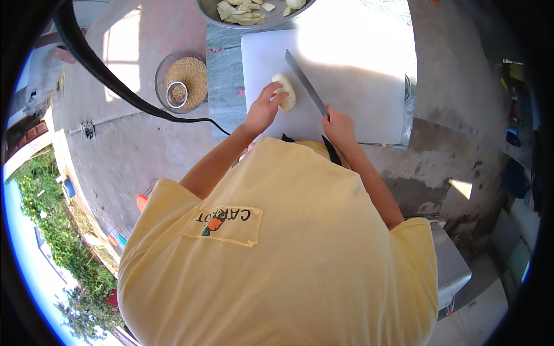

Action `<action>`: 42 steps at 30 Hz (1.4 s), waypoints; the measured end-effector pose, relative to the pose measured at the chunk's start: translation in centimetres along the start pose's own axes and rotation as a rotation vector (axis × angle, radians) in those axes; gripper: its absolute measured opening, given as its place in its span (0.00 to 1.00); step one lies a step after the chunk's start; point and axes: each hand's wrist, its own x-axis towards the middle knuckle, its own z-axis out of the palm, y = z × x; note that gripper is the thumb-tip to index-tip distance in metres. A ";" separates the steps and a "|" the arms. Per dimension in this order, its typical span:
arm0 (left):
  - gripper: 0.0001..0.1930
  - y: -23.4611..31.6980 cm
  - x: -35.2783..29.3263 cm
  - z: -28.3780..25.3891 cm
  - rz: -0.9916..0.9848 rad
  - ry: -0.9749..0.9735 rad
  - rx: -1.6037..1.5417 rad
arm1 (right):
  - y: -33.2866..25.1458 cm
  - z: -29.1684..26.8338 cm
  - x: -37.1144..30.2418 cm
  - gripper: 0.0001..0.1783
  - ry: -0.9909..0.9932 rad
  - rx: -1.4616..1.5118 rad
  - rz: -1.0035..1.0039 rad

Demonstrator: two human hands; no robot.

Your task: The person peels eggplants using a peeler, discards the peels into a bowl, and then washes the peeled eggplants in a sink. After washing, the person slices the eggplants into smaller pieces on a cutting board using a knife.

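On the white cutting board (352,109) lies a pale, oblong peeled vegetable (287,99); its exact kind I cannot make out. My left hand (264,113) grips it from the left, fingers curled over its side. In my right hand (339,128) is the handle of a knife (306,82). Its long blade points up and left over the board, to the right of the vegetable and apart from it. Beyond the board, a metal basin (283,22) holds several cut pale pieces.
The board rests on a table with a patterned cover (222,75). To the left, below the table, a clear bowl (158,86) of tan grains has a small round cup (177,94) in it. A black cord (109,75) crosses the upper left. Bright sunlight washes out the board's far part.
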 end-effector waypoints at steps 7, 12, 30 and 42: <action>0.20 0.8 1.3 -0.6 0.113 -0.006 0.199 | -2.1 -2.6 -1.4 0.17 0.029 0.069 0.044; 0.20 -0.7 -1.0 -0.8 0.072 -0.153 0.211 | -2.0 -2.6 -1.3 0.17 0.005 0.063 0.036; 0.17 -0.2 -1.3 1.7 0.121 0.125 0.191 | -5.5 -5.1 -2.6 0.17 -0.213 -0.174 -0.157; 0.15 -0.2 -1.2 2.1 0.121 0.182 0.177 | -9.7 -7.3 -1.6 0.05 -0.445 -0.213 -0.001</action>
